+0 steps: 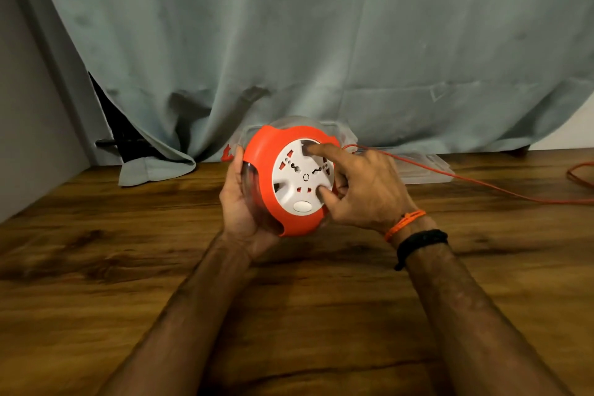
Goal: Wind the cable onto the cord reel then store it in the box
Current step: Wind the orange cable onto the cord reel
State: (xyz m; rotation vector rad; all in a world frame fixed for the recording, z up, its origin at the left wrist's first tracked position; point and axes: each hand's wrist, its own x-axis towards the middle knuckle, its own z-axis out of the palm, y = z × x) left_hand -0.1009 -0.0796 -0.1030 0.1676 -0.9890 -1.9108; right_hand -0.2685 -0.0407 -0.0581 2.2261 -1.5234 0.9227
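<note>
One round cord reel, orange plastic shell with a white socket face and a clear domed back, is held up just above the brown wood-grain desk, in front of the person. The left hand cups the reel's clear left side from below, its grip closed around that curved shell. The right hand lies on the white face, with two fingertips pressed into recesses of the face, one at the top and one low on the right; its grip is pressed onto the reel. One thin orange cable leaves the reel's right side and trails across the desk to the right edge. One clear plastic box lies behind the reel against one pale green cloth curtain. The right wrist wears two bands: an orange thread and a black band.
</note>
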